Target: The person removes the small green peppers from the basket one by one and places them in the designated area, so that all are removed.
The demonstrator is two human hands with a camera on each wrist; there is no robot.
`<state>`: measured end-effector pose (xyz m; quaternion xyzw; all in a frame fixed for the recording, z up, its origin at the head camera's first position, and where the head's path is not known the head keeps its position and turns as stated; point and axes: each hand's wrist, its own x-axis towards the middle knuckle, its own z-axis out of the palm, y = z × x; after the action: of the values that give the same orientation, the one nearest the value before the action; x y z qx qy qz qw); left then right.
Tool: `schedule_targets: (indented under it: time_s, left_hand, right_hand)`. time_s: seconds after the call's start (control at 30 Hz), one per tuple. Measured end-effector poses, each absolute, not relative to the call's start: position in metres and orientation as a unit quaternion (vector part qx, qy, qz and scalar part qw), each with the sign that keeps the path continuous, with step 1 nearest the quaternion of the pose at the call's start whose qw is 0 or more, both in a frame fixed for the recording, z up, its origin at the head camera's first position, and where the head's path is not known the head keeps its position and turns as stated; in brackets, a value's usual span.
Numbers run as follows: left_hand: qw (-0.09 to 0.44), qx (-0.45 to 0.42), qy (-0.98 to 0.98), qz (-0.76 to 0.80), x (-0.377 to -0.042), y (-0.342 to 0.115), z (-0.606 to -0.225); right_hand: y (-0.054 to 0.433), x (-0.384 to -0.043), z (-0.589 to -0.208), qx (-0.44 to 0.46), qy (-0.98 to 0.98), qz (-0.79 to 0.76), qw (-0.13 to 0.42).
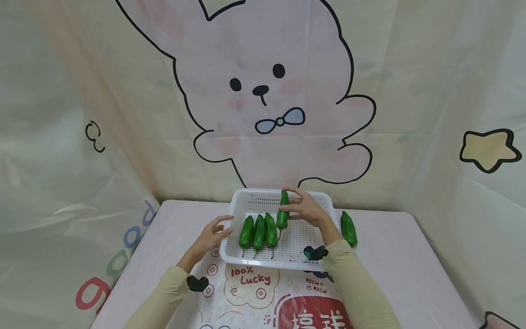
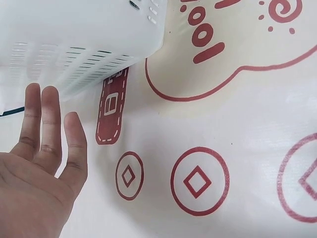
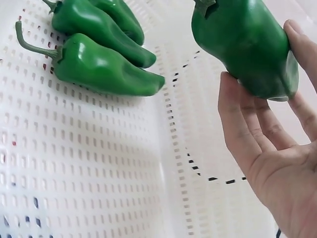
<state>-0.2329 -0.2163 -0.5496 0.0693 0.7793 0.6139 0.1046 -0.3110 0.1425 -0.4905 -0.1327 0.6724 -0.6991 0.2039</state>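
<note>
A white perforated plastic basket (image 1: 304, 263) stands on the table with three green peppers (image 1: 259, 232) lying side by side in its left half. My right hand (image 1: 306, 209) holds another green pepper (image 1: 282, 211) over the basket, just right of the row, its stem pointing toward me. In the right wrist view this held pepper (image 3: 242, 44) sits between thumb and fingertips, above the basket floor. At the basket's left side is my left hand (image 1: 213, 234), fingers extended by the wall; the left wrist view shows three fingers (image 2: 51, 119) near the slotted side.
One more green pepper (image 1: 348, 228) lies on the table, right of the basket and beside my right forearm. A printed white cloth (image 1: 255, 292) covers the table. Behind the basket rises a curtain with a cartoon animal (image 1: 263, 151).
</note>
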Motion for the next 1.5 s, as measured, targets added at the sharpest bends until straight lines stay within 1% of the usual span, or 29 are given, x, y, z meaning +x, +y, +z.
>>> schedule_targets:
  time_s: [0.33, 0.47, 0.67, 0.8, 1.07, 1.5]
  left_hand:
    - [0.1, 0.079, 0.784, 0.607, -0.229, -0.213, -0.542]
    - [0.098, 0.067, 0.788, 0.605, -0.231, -0.213, -0.545]
    - [0.085, 0.071, 0.793, 0.599, -0.232, -0.214, -0.546]
    - [0.085, 0.063, 0.795, 0.598, -0.232, -0.213, -0.545]
    - [0.083, 0.061, 0.79, 0.604, -0.232, -0.214, -0.546]
    - [0.081, 0.066, 0.794, 0.599, -0.231, -0.215, -0.545]
  right_hand:
    - [0.161, -0.305, -0.48, -0.137, 0.687, -0.687, 0.194]
    - [0.168, -0.303, -0.477, -0.145, 0.689, -0.686, 0.183]
    - [0.18, -0.299, -0.471, -0.155, 0.699, -0.68, 0.159]
    - [0.188, -0.297, -0.468, -0.157, 0.705, -0.674, 0.156]
    - [0.205, -0.289, -0.461, -0.142, 0.707, -0.676, 0.152]
    - [0.24, -0.276, -0.456, -0.133, 0.733, -0.656, 0.124]
